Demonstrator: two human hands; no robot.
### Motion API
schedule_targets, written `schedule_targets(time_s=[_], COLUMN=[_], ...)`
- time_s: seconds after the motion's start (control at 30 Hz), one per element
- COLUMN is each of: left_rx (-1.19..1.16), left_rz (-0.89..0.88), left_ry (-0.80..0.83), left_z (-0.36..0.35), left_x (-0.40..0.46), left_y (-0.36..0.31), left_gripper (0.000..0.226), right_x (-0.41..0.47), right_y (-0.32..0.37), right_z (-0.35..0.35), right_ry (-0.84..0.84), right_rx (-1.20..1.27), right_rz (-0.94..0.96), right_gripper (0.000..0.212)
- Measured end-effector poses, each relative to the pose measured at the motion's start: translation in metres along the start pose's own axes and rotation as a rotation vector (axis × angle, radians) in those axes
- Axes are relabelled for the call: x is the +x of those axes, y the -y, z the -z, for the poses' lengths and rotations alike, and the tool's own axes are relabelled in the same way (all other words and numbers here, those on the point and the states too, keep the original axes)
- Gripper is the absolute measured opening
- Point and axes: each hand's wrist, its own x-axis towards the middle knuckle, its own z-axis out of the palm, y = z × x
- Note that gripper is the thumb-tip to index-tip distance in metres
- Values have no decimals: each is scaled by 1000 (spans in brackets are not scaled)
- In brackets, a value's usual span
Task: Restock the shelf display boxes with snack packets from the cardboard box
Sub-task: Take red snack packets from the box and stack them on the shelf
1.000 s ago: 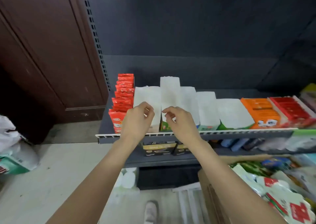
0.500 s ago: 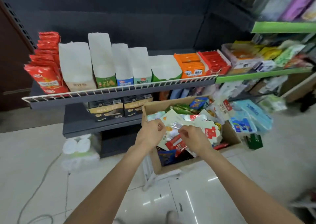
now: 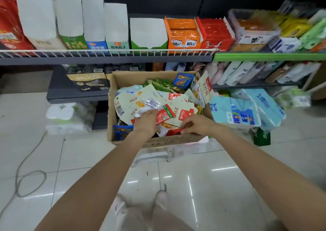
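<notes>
A dark shelf with a white wire front rail runs across the top of the view, joined at the right by a green-edged shelf. Along the dark shelf stand the display boxes: 5 with tall white back flaps, then an orange box and a red box already holding packets. At the far left of the shelf sits a row of red snack bags.

Below, on the pale tiled floor, the open cardboard box stands just in front of the lower shelf, heaped with snack packets, mostly cream with red labels, with green and blue ones toward the back. Blue-and-white tissue packs lie just right of the box; a wrapped pack of white rolls sits to its left, and a grey cable loops over the floor further left.

Both arms reach down into the near side of the box. The left hand rests among the packets, fingers curled down into the pile near a clear-and-silver packet; whether it actually grips one cannot be told. The right hand sits at the box's near edge, thumb and fingers pinching the lower corner of a cream packet.
</notes>
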Motion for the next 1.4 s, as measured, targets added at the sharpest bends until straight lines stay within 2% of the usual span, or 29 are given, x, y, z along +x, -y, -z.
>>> schedule_targets(time_s=[0.07, 0.13, 0.2, 0.27, 0.37, 0.5, 0.57, 0.6, 0.67, 0.73, 0.83, 0.93, 1.1, 1.2, 1.33, 1.4], left_rx=[144, 210, 98, -155, -546, -1174, -1337, -1394, -1460, -1474, -1482, -1528, -1452, -1439, -1459, -1445], left_rz=[54, 77, 86, 89, 130, 307, 316, 310, 302, 310, 351, 308, 213, 146, 60, 40], left_ry=[-36, -62, -85, -147, -289, -258, -253, -260, -267, -238, -191, -145, -124, -73, -19, 0], left_z=[0, -1, 1, 12, 38, 69, 84, 90, 104, 116, 137, 159, 200, 230, 262, 276], left_x=[-1, -1, 2, -1, -10, -17, -18, -19, -20, -22, -24, -29, -31, -31, -32, -31], left_y=[-5, -9, -9, -12, -20, -27, -26, -25, -22, -16, 3, 34, 105, 151, 208, 232], left_gripper=[61, 50, 35, 21, 18, 11, 14, 17, 21, 20, 21, 18, 13, 23, 31, 34], right_x=[4, 9, 12, 12, 9, 8, 8, 7, 4, 3, 8, 30, 73, 98, 116, 127], right_y=[-2, -4, -6, -6, -3, 16, 28, 35, 50, 70, 105, 139, 212, 262, 334, 363], right_z=[3, 4, 4, 7, 16, 32, 45, 52, 62, 70, 78, 79, 63, 55, 52, 53], right_ry=[19, -2, -89, -235, -407, -354, -354, -354, -327, -348, -567, -680, -752, -624, -382, -282], right_rx=[-86, -173, -142, -17, 327, 1065, 1303, 1347, 1335, 1243, 865, 338, 33, 164, 915, 1076], right_rz=[46, 58, 64, 91, 90, -42, -83, -93, -54, 74, 373, 630, 806, 742, 566, 556], right_gripper=[18, 18, 19, 18, 16, 18, 18, 16, 11, 15, 25, 38, 37, 50, 48, 43])
